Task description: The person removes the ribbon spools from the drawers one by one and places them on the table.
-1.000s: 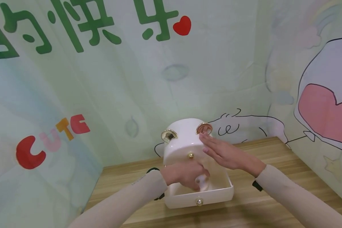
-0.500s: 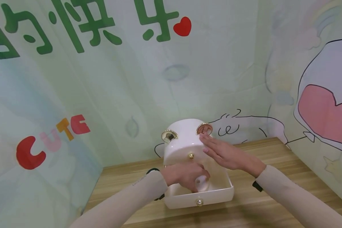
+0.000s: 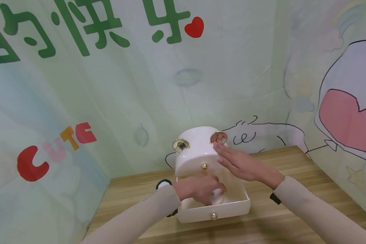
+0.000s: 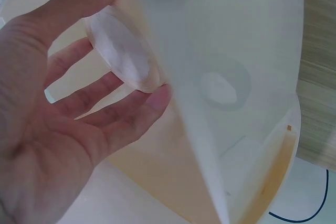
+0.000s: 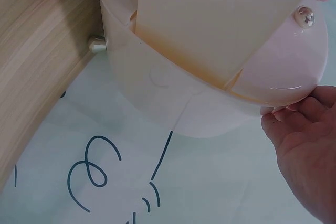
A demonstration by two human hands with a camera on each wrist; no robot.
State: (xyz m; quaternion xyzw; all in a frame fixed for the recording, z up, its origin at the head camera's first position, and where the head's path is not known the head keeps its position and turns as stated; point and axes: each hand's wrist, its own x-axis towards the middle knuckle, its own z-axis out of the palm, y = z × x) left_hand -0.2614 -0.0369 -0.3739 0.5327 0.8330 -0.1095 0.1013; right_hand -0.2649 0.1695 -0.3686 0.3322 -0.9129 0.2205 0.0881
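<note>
A glossy white storage box [image 3: 196, 144] with a rounded top and two gold-rimmed round ears stands on the table, its lower drawer [image 3: 193, 216] pulled out. My left hand [image 3: 199, 189] reaches down into the drawer. There its thumb and fingers hold a round, pale, smooth object [image 4: 126, 51] by the edge; its kind does not show. The drawer's wall covers part of the left wrist view. My right hand [image 3: 247, 165], fingers extended, rests against the right side of the box's top, just under the right ear [image 3: 218, 137]. In the right wrist view, its fingertips touch the rounded edge.
Gold knobs sit on the drawer front [image 3: 213, 216] and on the upper front panel [image 3: 204, 166]. Wooden tabletop [image 3: 280, 203] spreads on both sides of the box. Close behind rises a printed cloth backdrop [image 3: 146, 95], with another panel at the right.
My left hand has shifted slightly within the drawer, turning the round object a little so less of it shows. The right hand and the box stay in place.
</note>
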